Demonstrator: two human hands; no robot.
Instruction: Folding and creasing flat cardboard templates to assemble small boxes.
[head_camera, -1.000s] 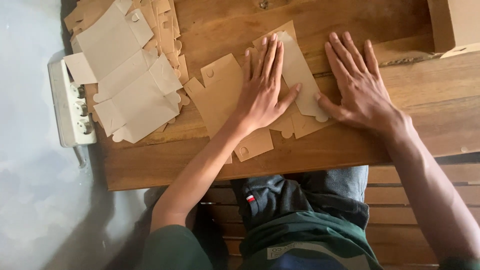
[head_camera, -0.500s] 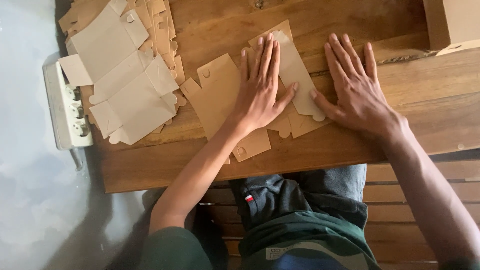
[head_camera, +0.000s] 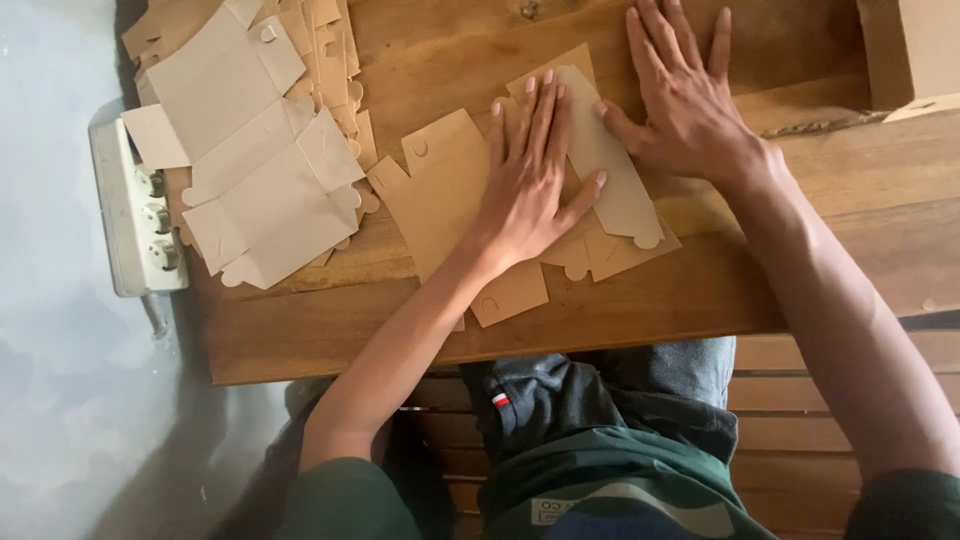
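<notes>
A pile of flat grey-brown die-cut cardboard blanks (head_camera: 255, 170) is lying beside a white plastic power strip (head_camera: 135, 215) on the wooden tabletop (head_camera: 800, 260)

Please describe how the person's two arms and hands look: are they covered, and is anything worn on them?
Both forearms are bare. The left hand and right hand wear no gloves; no rings, watch or bracelet are visible. Dark green short sleeves show only at the upper arms, at the bottom edge of the view.

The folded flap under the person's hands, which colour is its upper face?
Pale grey-beige, lighter than the brown cardboard blank around it; the head view shows the flap best.
</notes>
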